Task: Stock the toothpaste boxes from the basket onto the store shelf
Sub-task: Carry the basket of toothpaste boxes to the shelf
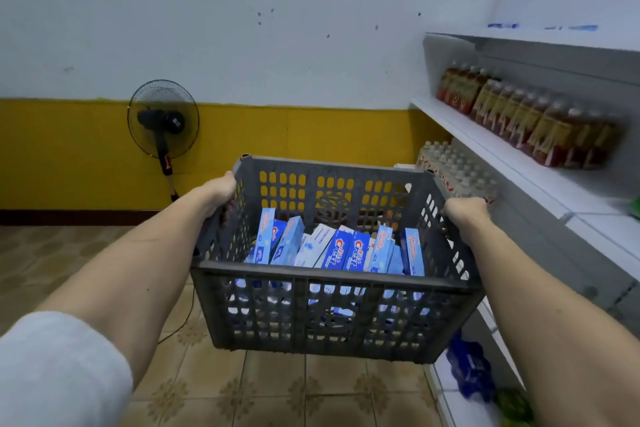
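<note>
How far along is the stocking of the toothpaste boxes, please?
Nothing looks stocked yet: no toothpaste shows on the shelf, only bottles. In hand: the left hand and right hand grip the sides of the basket, held above the floor beside the shelf. Left: every one of the boxes is in the basket and has yet to go onto the shelf.
</note>
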A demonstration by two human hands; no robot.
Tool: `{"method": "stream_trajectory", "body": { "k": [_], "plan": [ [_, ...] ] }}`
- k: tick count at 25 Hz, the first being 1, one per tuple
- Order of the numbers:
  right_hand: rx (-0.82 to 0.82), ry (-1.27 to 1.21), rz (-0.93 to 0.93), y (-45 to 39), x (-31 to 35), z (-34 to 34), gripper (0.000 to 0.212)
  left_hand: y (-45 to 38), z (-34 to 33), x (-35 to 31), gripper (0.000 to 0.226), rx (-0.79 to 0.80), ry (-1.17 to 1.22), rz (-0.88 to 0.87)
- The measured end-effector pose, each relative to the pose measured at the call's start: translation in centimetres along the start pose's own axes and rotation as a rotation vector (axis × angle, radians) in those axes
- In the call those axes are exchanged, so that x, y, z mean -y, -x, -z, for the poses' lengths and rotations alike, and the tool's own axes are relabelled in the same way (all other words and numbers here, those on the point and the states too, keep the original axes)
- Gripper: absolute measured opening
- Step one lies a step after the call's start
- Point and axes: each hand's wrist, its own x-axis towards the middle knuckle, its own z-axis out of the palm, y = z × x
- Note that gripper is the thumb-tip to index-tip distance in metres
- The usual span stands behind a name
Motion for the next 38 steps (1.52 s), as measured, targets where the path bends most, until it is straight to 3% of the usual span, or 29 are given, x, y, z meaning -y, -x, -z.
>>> {"method": "stream_trajectory", "body": {
  "k": [5,8,12,23,29,33,38],
  "plan": [
    [-0.023,-0.007,-0.018,-5.1,3.5,-4.8,0.041,-8.3,-0.6,-3.4,0.067,0.014,-0.035,0.017],
    [-0.122,0.040,0.000,-7.2,4.7,-8.2,0.035,-14.3,-1.1,-4.5,0.067,0.043,-0.059,0.047],
    [-0.148,0.053,-0.023,-11.9,5.6,-14.1,0.013,-24.4,-1.9,-5.8,0.068,0.116,-0.100,0.083],
    [-0.206,-0.007,-0.254,-24.1,7.4,-26.8,0.045,-48.8,-4.8,-15.4,0.080,0.311,-0.288,0.126],
    [-0.232,-0.072,-0.463,-32.0,5.5,-29.2,0.044,-59.0,-14.0,-19.9,0.076,0.395,-0.372,0.106],
    [-0.242,-0.131,-0.587,-38.1,0.9,-30.4,0.036,-64.9,-22.4,-21.8,0.076,0.453,-0.404,0.082],
    [-0.272,-0.234,-0.849,-42.2,-6.7,-31.7,0.048,-72.3,-34.0,-24.7,0.077,0.626,-0.485,0.114]
  ]
}}
